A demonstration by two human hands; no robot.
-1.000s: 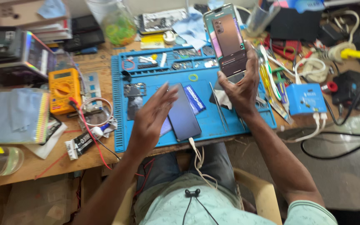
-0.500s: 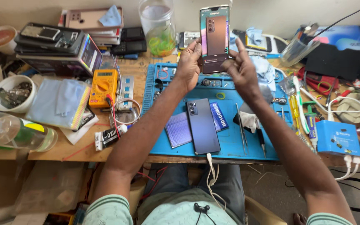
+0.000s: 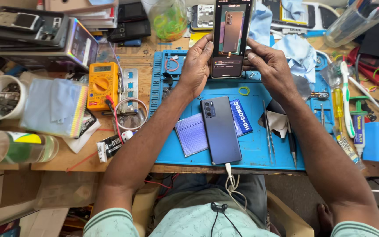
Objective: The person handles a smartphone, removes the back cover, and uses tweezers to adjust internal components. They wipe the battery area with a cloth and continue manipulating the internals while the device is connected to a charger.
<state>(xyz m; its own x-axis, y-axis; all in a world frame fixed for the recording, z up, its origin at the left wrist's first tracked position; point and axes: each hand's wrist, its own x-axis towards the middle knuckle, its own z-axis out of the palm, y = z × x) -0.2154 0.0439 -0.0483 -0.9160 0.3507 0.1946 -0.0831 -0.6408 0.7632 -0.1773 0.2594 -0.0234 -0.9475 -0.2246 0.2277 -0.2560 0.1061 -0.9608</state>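
While both arms reach forward, my left hand (image 3: 197, 66) and right hand (image 3: 272, 66) pinch a lit phone (image 3: 232, 37) between their fingers above the blue mat (image 3: 251, 145) on a cluttered wooden worktop (image 3: 84, 153).

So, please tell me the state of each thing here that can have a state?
Held phone: upright, screen lit, gripped by left hand and right hand.
Dark phone: face down on blue mat, white cable plugged in.
Yellow multimeter: lying flat, display blank.
Tweezers: lying on mat, unused.
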